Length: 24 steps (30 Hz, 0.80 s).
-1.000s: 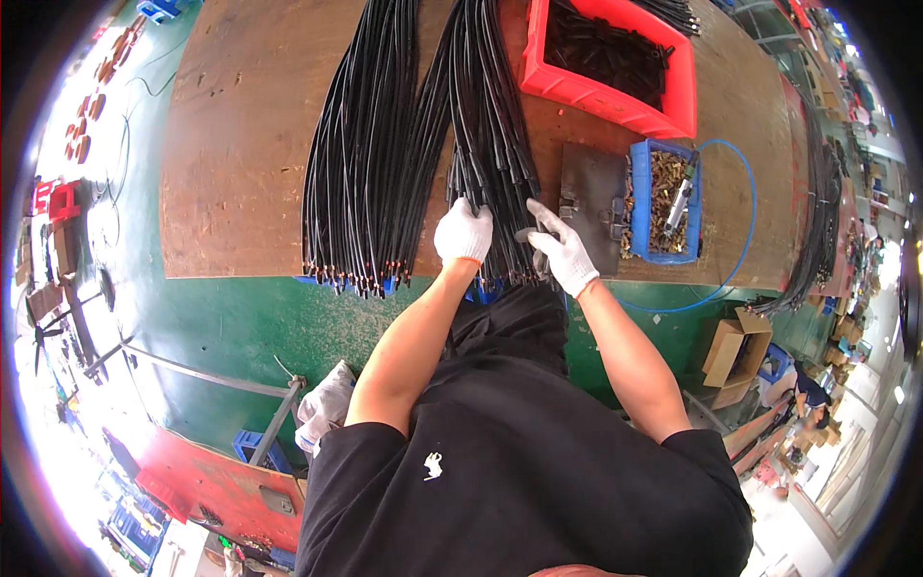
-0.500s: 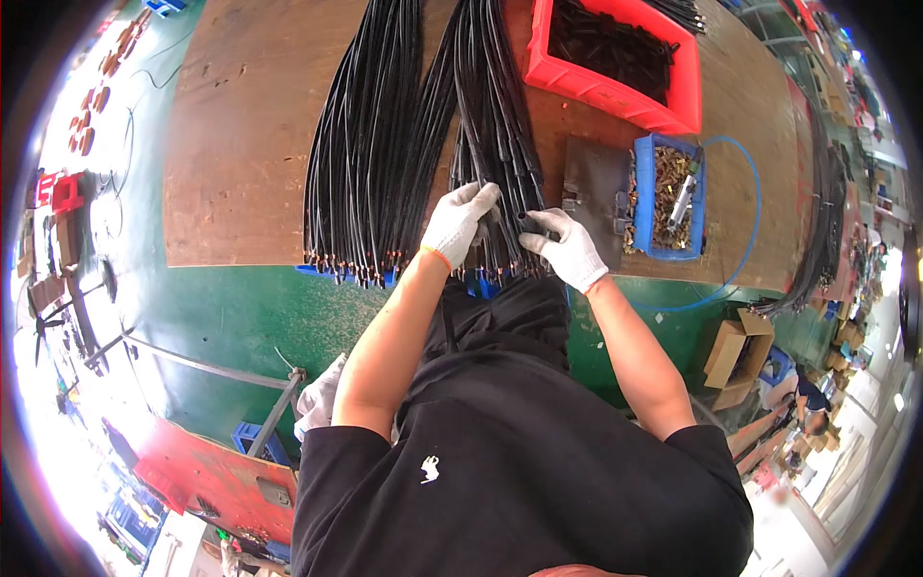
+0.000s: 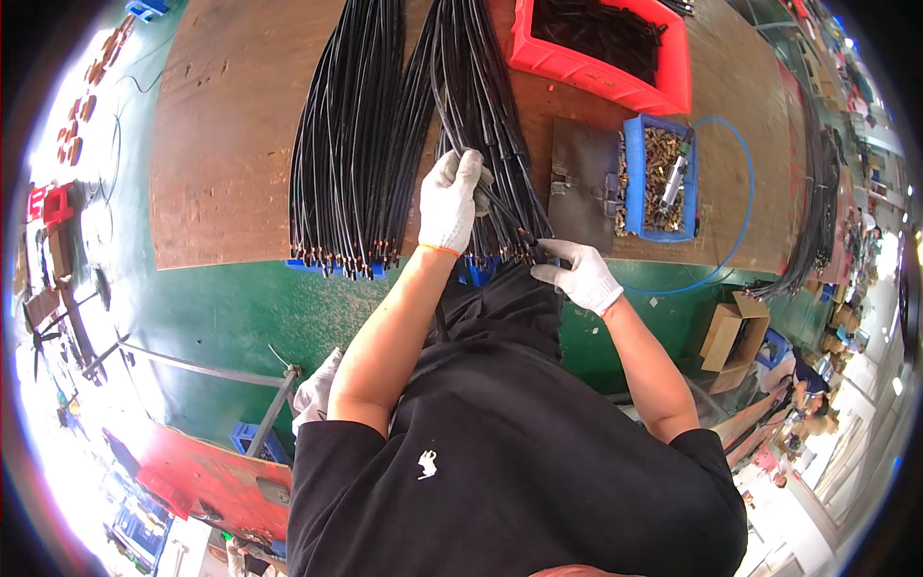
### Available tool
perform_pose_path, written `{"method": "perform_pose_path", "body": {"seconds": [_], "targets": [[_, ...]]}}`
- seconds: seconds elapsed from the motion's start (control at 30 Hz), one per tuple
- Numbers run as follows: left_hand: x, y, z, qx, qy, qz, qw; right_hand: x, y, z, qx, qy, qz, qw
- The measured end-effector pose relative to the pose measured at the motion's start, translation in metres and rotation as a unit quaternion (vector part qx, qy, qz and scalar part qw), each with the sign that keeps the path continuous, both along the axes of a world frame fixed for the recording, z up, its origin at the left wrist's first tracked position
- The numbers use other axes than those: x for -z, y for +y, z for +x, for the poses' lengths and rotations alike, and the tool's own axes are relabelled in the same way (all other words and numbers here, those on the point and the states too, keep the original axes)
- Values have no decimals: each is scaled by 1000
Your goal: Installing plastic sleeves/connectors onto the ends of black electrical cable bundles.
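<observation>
Two bundles of long black hoses with metal end fittings lie on a brown workbench (image 3: 221, 144). The left bundle (image 3: 346, 144) lies untouched, its ends at the bench's near edge. My left hand (image 3: 450, 200), in a white glove, is closed around a hose of the right bundle (image 3: 476, 106), a little back from the near edge. My right hand (image 3: 580, 275), also gloved, pinches the metal end of a hose at the bench's near edge, just right of my left hand.
A red bin (image 3: 606, 48) of black parts stands at the back right. Beside it, a blue bin (image 3: 659, 178) holds brass fittings and a tool. A dark mat (image 3: 582, 183) lies left of the blue bin. A blue tube (image 3: 740, 202) curves right. Cardboard boxes (image 3: 731, 337) sit on the floor.
My left hand has slid farther up the right bundle and closed on a hose. My right hand has dropped down to the hose ends at the bench edge.
</observation>
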State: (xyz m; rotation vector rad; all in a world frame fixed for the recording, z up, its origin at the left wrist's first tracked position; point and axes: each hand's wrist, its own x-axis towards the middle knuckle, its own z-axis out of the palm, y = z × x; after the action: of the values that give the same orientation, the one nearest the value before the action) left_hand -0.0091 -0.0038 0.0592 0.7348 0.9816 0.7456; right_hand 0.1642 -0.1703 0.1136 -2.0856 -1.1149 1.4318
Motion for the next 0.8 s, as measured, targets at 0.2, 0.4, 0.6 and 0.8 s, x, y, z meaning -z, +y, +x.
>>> {"method": "perform_pose_path", "body": {"seconds": [0.2,0.4,0.6,0.8], "targets": [[-9,2,8,36,26,11,999,-9,5,-1,-14,-9,-28,999],[-3,-5,20,120,84,-35,989,-4,21,-13,6,-22,-15,1000],[42,-11,20,168,165,26,971,38,53,-27,74,151,-80,982],[51,-43,3,92,46,-68,992,74,98,-21,152,255,-7,955]]}}
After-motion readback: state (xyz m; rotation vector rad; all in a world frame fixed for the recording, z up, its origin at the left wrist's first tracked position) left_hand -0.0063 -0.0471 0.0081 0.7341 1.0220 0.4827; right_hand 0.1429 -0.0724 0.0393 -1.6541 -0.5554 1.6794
